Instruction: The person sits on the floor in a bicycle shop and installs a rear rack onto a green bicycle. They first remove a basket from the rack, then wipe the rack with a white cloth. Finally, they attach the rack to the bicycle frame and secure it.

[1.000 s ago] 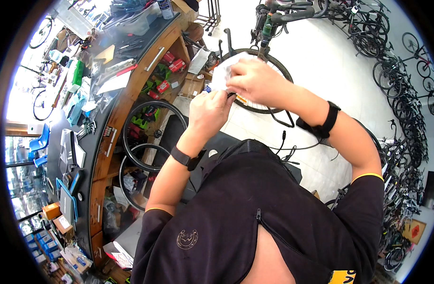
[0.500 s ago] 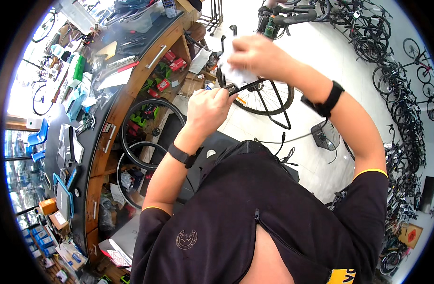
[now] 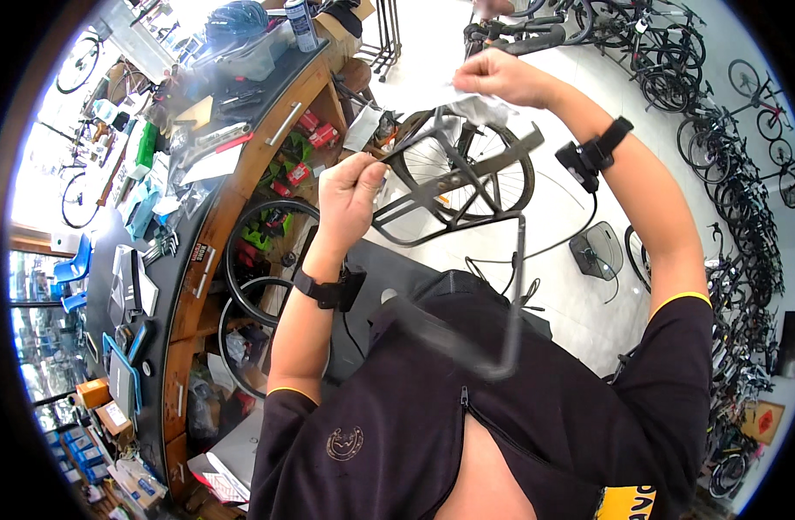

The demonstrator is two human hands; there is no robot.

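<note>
My left hand (image 3: pixel 350 192) is closed on one end of a black metal bicycle luggage rack (image 3: pixel 490 166). The rack hangs tilted in front of my chest, its flat centre bar and thin tubes turned toward me; the lower loop is smeared by motion. Above the rack's far end, my right hand (image 3: pixel 510 80) pinches a crumpled white cloth or tissue (image 3: pixel 484 110). The cloth hangs against or just over the rack's top; I cannot tell whether they touch. Black straps with small devices circle both wrists.
Behind the rack stands a bicycle wheel (image 3: pixel 501 186). To my left runs a wooden workbench (image 3: pixel 276 113) with a dark top, carrying tools, papers and a spray can (image 3: pixel 301 26). Two wheel rims (image 3: pixel 233 251) lean against it. Many bicycles (image 3: pixel 718 165) line the right wall.
The rack has swung round, so its frame now spreads broadly before me. My left hand has shifted slightly left, while my right hand with the cloth has moved right and slightly away.
</note>
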